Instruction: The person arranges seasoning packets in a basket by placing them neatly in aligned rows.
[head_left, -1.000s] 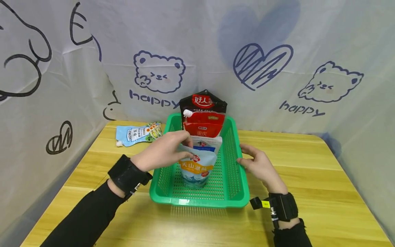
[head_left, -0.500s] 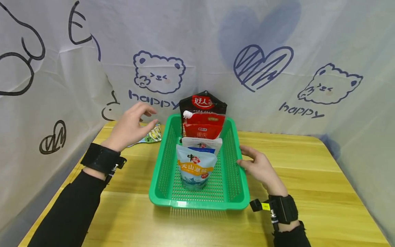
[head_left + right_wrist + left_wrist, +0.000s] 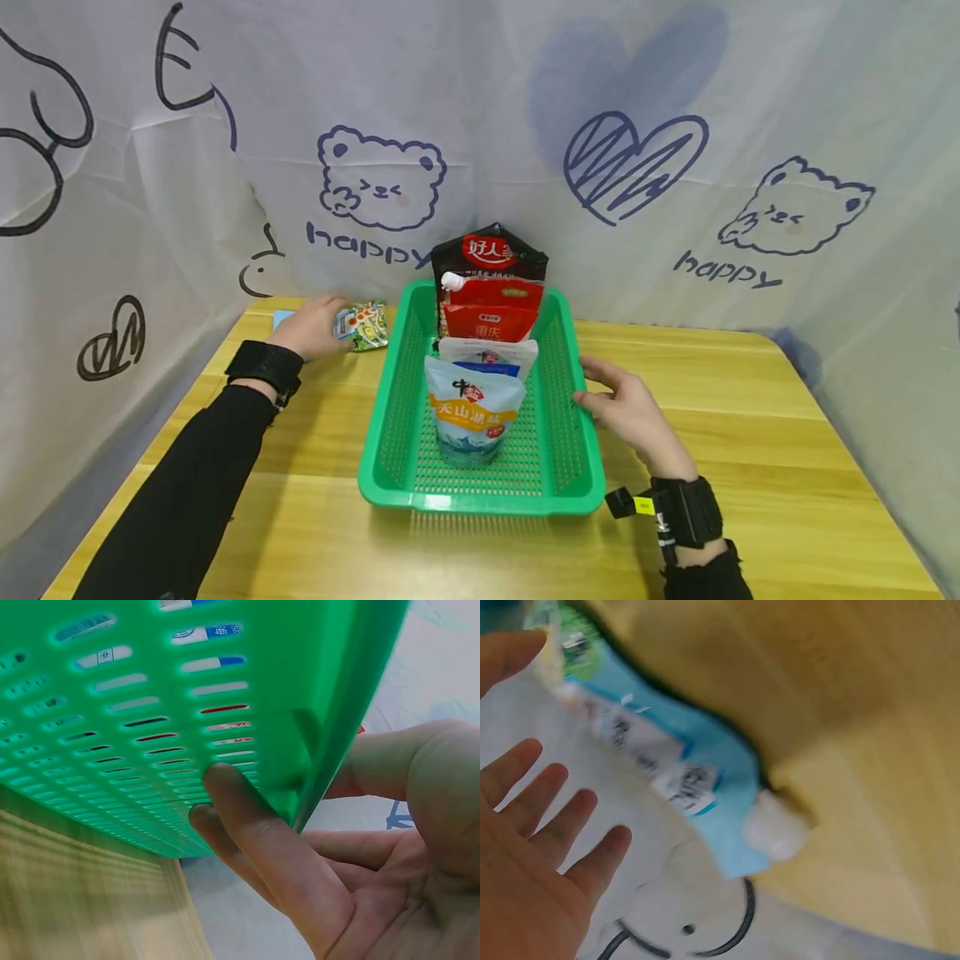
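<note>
My left hand (image 3: 307,329) is over a light-blue Heinz spouted sauce pouch (image 3: 367,327) lying at the table's back left. The left wrist view shows its fingers extended and spread beside the pouch (image 3: 697,765), whose white cap points away from the hand. A green perforated basket (image 3: 480,502) stands mid-table. My right hand (image 3: 630,412) holds its right rim, thumb over the edge and fingers against the outer wall (image 3: 262,645). Inside, a light-blue salt pouch (image 3: 472,433) stands upright in front of a white-and-blue pouch (image 3: 521,354), a red spouted pouch (image 3: 491,321) and a black pouch (image 3: 450,257).
The wooden table (image 3: 750,467) spreads out on both sides of the basket. A pale cloth with drawn bears and hearts (image 3: 637,75) hangs close behind the table and along its sides.
The left hand has let go of the salt pouch in the basket, lifted away to the left, and come down over the Heinz pouch. The right hand stays on the basket rim.
</note>
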`<state>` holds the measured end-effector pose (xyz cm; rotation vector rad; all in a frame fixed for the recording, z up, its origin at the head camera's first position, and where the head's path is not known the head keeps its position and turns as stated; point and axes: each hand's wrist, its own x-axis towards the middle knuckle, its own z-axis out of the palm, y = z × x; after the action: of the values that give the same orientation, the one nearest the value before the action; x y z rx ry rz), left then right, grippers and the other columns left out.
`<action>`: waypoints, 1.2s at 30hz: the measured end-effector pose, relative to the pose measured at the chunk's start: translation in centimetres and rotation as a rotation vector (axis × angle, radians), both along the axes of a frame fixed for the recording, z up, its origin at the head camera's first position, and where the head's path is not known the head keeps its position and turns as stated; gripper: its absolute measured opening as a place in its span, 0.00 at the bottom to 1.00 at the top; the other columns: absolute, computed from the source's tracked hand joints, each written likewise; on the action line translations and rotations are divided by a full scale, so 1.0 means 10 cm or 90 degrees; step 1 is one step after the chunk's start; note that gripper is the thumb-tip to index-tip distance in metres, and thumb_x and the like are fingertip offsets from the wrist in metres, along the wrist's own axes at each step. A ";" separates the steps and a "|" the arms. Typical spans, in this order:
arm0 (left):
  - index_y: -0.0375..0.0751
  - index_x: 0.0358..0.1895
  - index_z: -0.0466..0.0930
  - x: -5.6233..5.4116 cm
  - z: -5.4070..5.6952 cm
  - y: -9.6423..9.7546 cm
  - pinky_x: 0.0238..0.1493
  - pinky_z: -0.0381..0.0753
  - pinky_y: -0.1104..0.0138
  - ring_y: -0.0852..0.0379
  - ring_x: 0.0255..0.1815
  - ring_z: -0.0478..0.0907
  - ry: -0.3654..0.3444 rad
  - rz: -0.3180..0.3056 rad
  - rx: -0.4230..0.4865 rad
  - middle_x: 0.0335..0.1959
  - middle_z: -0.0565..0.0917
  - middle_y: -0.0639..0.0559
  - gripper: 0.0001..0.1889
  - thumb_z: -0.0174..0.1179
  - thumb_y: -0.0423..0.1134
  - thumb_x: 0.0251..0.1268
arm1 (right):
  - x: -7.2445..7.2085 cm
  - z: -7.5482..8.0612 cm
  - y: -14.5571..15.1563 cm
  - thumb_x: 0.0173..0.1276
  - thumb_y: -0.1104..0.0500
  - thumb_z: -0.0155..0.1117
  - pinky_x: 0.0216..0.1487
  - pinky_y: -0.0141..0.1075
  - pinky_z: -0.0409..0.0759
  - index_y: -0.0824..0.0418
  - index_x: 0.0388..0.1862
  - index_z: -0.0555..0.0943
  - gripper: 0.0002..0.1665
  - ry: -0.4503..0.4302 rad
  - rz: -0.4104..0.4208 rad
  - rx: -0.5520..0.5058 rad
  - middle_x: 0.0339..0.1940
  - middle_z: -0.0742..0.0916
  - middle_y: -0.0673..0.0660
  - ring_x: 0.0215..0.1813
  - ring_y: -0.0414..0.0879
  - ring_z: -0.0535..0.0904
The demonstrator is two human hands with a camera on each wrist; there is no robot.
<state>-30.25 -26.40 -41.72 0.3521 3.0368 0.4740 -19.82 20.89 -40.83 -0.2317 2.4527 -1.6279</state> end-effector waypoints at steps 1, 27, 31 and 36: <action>0.30 0.75 0.67 -0.01 -0.04 -0.01 0.70 0.69 0.36 0.27 0.74 0.63 -0.011 0.002 -0.013 0.75 0.66 0.30 0.39 0.71 0.39 0.62 | 0.00 0.01 -0.01 0.77 0.65 0.59 0.41 0.37 0.88 0.69 0.82 0.58 0.39 -0.001 0.003 -0.003 0.75 0.71 0.73 0.50 0.53 0.87; 0.33 0.63 0.80 -0.03 -0.29 0.08 0.42 0.84 0.37 0.31 0.47 0.85 0.048 0.040 -0.159 0.49 0.86 0.30 0.22 0.61 0.29 0.66 | 0.02 0.01 -0.03 0.76 0.66 0.60 0.40 0.38 0.88 0.68 0.82 0.59 0.39 -0.009 0.002 -0.003 0.76 0.72 0.71 0.49 0.53 0.87; 0.35 0.60 0.83 0.01 -0.28 0.08 0.40 0.84 0.38 0.32 0.45 0.85 0.074 0.018 -0.152 0.47 0.87 0.31 0.18 0.61 0.27 0.67 | 0.01 0.01 -0.01 0.77 0.66 0.59 0.41 0.38 0.89 0.69 0.82 0.58 0.39 -0.007 0.004 -0.010 0.76 0.71 0.73 0.51 0.55 0.87; 0.36 0.60 0.85 0.16 -0.28 0.06 0.39 0.85 0.42 0.33 0.47 0.85 0.097 0.011 -0.101 0.50 0.88 0.33 0.20 0.60 0.24 0.65 | 0.02 0.01 -0.01 0.77 0.66 0.59 0.41 0.39 0.89 0.70 0.82 0.58 0.39 -0.004 0.006 -0.009 0.76 0.70 0.74 0.53 0.58 0.87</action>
<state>-28.63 -25.81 -44.50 0.3704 3.1997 0.2137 -19.66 20.80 -40.72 -0.2399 2.4328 -1.6404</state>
